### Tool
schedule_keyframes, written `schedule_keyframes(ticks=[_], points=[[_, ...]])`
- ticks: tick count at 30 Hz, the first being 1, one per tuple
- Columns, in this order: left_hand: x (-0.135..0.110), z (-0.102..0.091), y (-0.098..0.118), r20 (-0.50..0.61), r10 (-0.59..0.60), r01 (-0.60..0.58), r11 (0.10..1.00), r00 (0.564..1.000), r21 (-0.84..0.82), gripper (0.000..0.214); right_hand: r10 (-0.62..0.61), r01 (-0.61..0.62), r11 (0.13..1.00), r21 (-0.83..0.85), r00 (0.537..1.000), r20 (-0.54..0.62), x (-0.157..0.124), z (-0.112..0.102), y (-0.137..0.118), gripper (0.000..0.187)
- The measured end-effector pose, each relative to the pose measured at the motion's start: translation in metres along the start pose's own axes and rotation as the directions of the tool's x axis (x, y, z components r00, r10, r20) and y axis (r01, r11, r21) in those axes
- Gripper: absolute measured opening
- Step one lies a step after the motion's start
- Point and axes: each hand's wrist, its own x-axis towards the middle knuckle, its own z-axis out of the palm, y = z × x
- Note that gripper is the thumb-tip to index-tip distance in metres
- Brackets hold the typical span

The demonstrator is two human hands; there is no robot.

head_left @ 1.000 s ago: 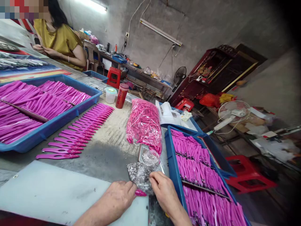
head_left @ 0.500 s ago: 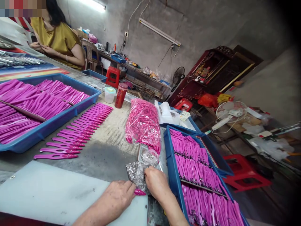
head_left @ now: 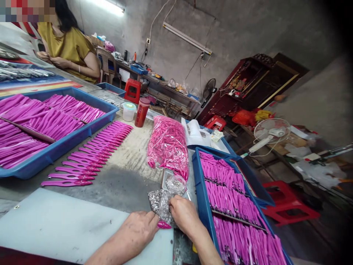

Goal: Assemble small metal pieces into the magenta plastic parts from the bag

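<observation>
The left hand [head_left: 140,232] rests over the right end of the pale board [head_left: 68,228], fingers drawn in and pinching a pink piece [head_left: 164,225]. Most of the piece is hidden under the hand; only one end shows, sticking out past the fingertips toward the right, near the board's edge. The right hand [head_left: 184,215] is just beyond it, up and to the right, and apart from it. Its fingers are curled together at the edge of a clear plastic bag [head_left: 164,208], but whether they pinch anything cannot be told.

The visible end of the piece is deep pink and glossy, narrowing to a point, with small bright spots on its surface. It looks like the glossy ends in the row of pink tools [head_left: 96,147] lying on the table [head_left: 124,184], up and to the left of the hands.

Small silvery metal bits [head_left: 154,200] lie at the bag, just beyond the left fingertips. Farther back sits a large bag of pink parts [head_left: 168,143], and a blue tray [head_left: 198,173] stands to the right of the right hand.
</observation>
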Motion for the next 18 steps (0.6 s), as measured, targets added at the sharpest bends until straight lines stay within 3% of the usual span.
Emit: schedule_keyframes(ticks=[18], points=[[0.0013,-0.0035,0.0014,0.03,0.007,-0.008,1.0,1.0,0.02,0.009,0.032,-0.032,0.995,0.092,0.999,-0.006,-0.0067,-0.0028,0.0002,0.024]])
